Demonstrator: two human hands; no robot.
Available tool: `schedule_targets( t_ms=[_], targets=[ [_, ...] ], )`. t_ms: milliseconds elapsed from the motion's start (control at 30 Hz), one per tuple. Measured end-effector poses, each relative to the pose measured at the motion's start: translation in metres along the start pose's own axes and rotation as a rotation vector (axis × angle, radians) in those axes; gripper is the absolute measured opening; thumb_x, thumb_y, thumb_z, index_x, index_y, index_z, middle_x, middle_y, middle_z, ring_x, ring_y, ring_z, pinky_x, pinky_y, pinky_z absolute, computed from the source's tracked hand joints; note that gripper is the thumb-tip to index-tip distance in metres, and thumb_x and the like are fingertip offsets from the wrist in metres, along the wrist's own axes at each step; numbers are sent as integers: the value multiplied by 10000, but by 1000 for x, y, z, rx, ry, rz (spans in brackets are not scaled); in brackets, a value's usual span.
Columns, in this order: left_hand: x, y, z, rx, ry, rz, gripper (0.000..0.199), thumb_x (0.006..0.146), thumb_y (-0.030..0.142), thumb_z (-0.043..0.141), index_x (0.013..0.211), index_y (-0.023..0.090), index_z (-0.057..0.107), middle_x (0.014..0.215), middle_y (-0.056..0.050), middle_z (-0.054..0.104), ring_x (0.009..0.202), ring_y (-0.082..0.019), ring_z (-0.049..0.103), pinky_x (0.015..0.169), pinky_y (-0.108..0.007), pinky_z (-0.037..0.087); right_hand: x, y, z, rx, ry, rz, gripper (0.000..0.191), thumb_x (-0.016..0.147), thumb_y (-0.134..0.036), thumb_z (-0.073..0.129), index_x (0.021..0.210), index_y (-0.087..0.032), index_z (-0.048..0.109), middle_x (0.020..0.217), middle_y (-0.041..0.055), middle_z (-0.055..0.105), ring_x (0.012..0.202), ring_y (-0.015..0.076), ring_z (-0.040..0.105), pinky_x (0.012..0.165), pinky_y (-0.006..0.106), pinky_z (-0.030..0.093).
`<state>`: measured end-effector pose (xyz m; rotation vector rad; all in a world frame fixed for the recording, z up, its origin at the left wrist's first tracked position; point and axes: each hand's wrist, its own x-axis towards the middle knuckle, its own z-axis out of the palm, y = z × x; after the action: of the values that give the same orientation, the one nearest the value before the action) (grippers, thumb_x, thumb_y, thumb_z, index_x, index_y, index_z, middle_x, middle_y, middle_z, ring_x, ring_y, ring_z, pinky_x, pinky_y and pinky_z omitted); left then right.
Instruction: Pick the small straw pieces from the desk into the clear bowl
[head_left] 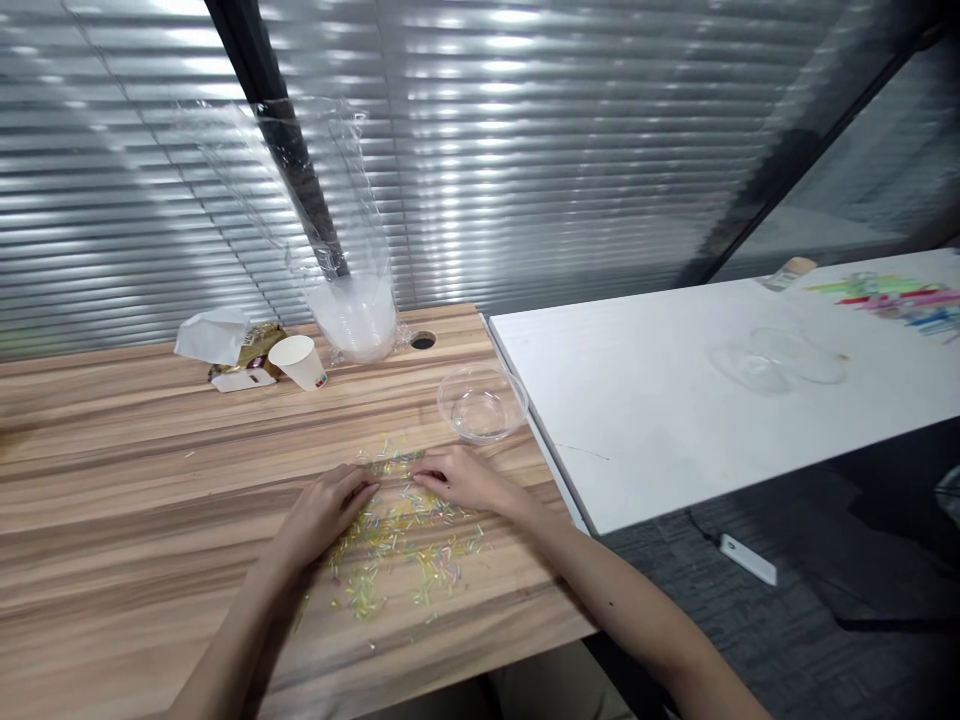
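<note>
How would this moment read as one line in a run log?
left hand: at pieces | right hand: at pieces | pieces: coloured, scattered on table | bowl: beyond right hand | grip: unclear

Looks like office rm: blinds (510, 150), carpet (750, 625), desk (135, 490) w/ cable hole (423, 341).

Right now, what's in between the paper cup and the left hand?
Just a bare stretch of the wooden table, seen in the head view. The paper cup stands farther back than the left hand.
</note>
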<state>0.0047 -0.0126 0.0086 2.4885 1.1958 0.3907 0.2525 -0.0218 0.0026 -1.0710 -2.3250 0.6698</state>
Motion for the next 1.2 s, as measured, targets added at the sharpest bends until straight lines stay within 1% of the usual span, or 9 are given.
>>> schedule_targets(
  t_ms=[233,333,467,600,800,1000,1200],
  targets=[
    [-1,6,-3,-1,9,3,266,938,354,402,909,212,625,889,-43,678,803,-182,620,733,-299,482,-1,1,1,20,-7,0,170,923,-170,522,943,-162,690,828,29,689,740,127,598,678,212,401],
    [-1,6,-2,8,6,10,267,939,349,397,916,213,626,889,-44,677,815,-188,621,739,-303,483,-1,2,2,14,3,5,173,926,-189,527,978,-166,689,836,34,685,743,130,599,673,213,403],
    [-2,6,-2,20,-19,11,262,944,337,395,921,208,621,911,-51,676,831,-200,626,747,-314,482,-1,4,5,19,6,23,189,924,-192,528,1025,-178,687,871,35,693,757,130,607,674,211,412],
    [-4,9,-4,47,-53,-2,253,948,328,402,951,209,625,939,-53,674,870,-214,627,766,-325,476,-1,6,9,42,12,44,204,927,-192,522,1048,-174,684,932,43,699,800,135,621,721,222,433],
    [-5,15,-7,46,-74,-30,262,956,309,401,1021,214,636,957,-58,679,876,-205,628,759,-308,475,-2,7,11,16,11,37,195,927,-203,523,1029,-174,687,915,39,697,783,139,618,714,226,431],
    [-4,16,-7,42,-63,-34,262,958,305,400,1004,209,640,961,-59,680,856,-196,628,746,-296,473,-2,6,12,-3,18,30,190,932,-208,519,1005,-170,690,905,45,693,784,139,616,723,230,433],
    [-5,15,-9,32,-59,-27,288,960,348,386,958,203,635,929,-54,675,851,-195,619,738,-293,463,-2,9,13,22,31,17,201,938,-208,504,1029,-184,682,940,34,695,819,137,626,746,223,442]
  ],
)
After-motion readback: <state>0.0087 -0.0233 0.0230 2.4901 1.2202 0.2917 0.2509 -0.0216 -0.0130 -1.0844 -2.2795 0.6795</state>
